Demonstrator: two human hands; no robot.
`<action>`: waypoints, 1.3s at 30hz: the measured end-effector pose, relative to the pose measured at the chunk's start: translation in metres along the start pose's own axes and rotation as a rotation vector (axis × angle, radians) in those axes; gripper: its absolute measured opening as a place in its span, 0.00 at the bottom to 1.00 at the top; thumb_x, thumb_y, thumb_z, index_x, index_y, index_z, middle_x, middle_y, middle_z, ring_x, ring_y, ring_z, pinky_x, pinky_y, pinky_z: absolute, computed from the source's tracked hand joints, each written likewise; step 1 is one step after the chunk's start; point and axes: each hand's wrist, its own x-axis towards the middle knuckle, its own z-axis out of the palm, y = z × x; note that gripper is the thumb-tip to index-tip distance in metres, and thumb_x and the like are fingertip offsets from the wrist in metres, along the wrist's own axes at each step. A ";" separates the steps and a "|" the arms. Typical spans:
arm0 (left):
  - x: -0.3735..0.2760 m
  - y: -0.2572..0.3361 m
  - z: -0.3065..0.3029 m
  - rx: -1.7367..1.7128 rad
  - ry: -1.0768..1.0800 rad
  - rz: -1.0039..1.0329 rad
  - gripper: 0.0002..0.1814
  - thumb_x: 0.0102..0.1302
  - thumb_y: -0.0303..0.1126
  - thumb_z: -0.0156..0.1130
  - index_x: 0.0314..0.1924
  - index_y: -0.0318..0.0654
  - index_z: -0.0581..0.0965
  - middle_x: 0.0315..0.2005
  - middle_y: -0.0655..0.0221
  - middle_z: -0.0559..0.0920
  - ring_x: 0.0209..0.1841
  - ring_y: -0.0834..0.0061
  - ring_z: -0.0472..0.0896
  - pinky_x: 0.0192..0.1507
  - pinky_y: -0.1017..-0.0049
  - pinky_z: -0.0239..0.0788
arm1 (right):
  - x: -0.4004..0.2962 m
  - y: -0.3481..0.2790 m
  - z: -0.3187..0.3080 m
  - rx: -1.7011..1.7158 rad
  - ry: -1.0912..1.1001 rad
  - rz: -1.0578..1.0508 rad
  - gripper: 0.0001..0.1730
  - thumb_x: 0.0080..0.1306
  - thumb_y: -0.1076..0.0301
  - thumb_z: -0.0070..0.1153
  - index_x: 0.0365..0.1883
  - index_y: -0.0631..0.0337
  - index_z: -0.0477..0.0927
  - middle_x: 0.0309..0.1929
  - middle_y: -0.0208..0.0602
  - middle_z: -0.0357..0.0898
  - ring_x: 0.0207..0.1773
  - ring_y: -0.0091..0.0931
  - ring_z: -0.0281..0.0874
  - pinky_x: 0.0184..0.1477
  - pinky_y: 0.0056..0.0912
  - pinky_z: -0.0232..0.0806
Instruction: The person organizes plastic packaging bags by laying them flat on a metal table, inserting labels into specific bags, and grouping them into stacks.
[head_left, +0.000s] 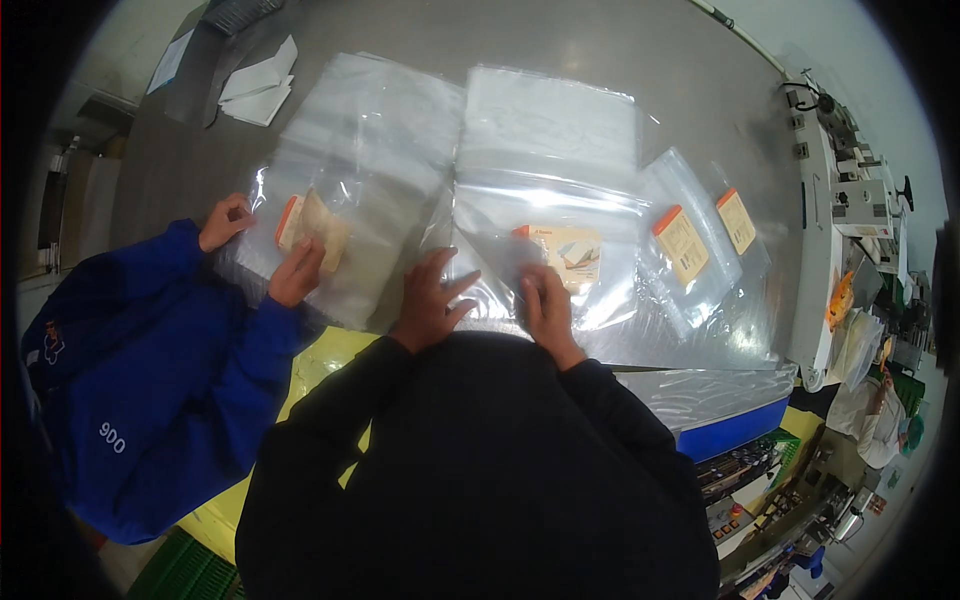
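My left hand (430, 306) lies at the near edge of a stack of clear plastic bags, its fingers spread and touching the film. My right hand (550, 315) pinches the near part of the top clear plastic bag (480, 281), where the film is creased and lifted. Just beyond my right fingertips, a cream and orange printed card or packet (576, 251) shows; whether it lies inside or under the film I cannot tell. More flat clear bags (551, 120) are piled behind it.
At left a co-worker's hands (296, 276) handle a brown piece on another bag stack (360, 142). To the right lie two bags with similar cards (681, 244) (736, 221). White folded papers (259, 82) sit at back left. A white machine (821, 225) borders the metal table (697, 67).
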 end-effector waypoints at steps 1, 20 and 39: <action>-0.001 -0.001 0.000 0.011 0.007 0.020 0.19 0.64 0.40 0.70 0.56 0.53 0.85 0.64 0.61 0.73 0.66 0.55 0.70 0.64 0.55 0.58 | -0.002 0.002 0.006 0.049 0.073 0.000 0.11 0.72 0.75 0.58 0.52 0.61 0.77 0.49 0.48 0.81 0.50 0.47 0.78 0.53 0.46 0.70; 0.054 0.011 0.008 -0.391 0.080 -0.031 0.08 0.61 0.29 0.72 0.32 0.38 0.80 0.42 0.64 0.77 0.49 0.59 0.74 0.54 0.62 0.64 | 0.006 -0.022 -0.014 -0.124 -0.124 -0.161 0.20 0.67 0.78 0.59 0.56 0.51 0.83 0.46 0.45 0.81 0.45 0.44 0.74 0.49 0.44 0.68; -0.001 -0.007 0.003 0.038 0.028 0.070 0.16 0.64 0.37 0.68 0.52 0.53 0.87 0.59 0.66 0.76 0.65 0.61 0.70 0.60 0.58 0.60 | 0.000 0.003 0.004 0.041 0.016 -0.093 0.13 0.71 0.76 0.54 0.53 0.58 0.82 0.51 0.45 0.82 0.50 0.46 0.77 0.53 0.46 0.68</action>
